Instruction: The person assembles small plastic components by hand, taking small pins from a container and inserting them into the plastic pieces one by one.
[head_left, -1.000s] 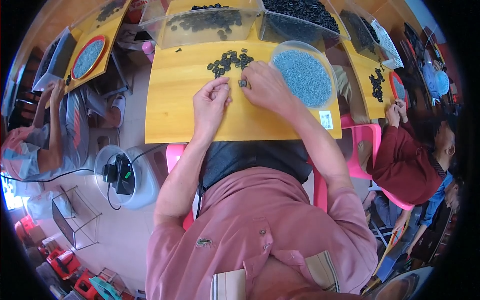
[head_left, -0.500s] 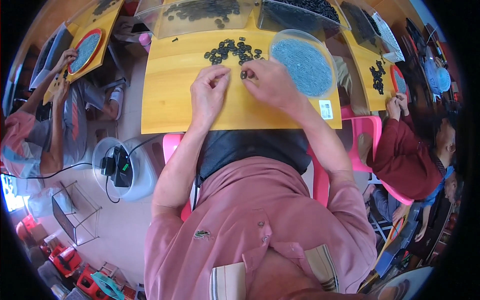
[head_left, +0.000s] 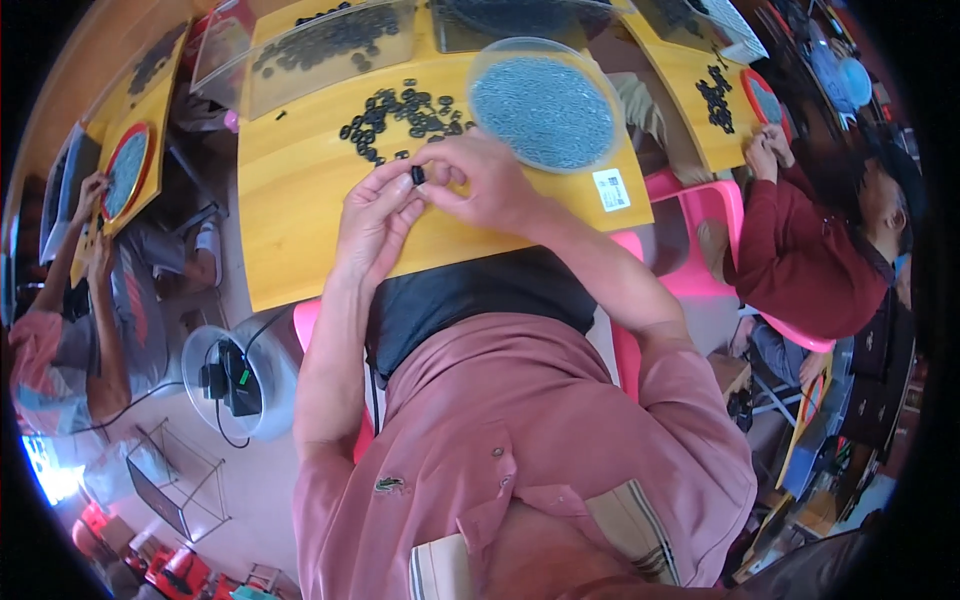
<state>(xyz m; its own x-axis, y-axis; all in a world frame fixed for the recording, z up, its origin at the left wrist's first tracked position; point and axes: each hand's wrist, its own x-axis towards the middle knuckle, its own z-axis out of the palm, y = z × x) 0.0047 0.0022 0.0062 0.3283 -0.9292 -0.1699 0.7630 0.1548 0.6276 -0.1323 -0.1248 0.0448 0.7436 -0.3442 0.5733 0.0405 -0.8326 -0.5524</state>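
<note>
A small black plastic part (head_left: 418, 175) is pinched between my hands, just over the wooden table. My left hand (head_left: 375, 218) is closed, with thumb and forefinger at the part's left side. From the right, my right hand (head_left: 487, 183) grips the same part between thumb and curled fingers. Whether a smaller piece is also in my left fingertips, I cannot tell. Beyond my hands lies a loose pile of similar black parts (head_left: 385, 118). Right of the pile, a round clear tub (head_left: 609, 152) holds many thin silvery metal pieces (head_left: 540, 110).
Clear bins (head_left: 330, 62) of black parts stand along the table's far side. A white label (head_left: 611, 190) sticks near the right corner of the yellow table (head_left: 290, 230). Co-workers sit at tables left and right. A white bucket (head_left: 275, 385) with black adapters stands at lower left.
My right hand has brought the black part leftward to my left fingertips, and the hands now meet around it. The whole view has shifted and turned slightly.
</note>
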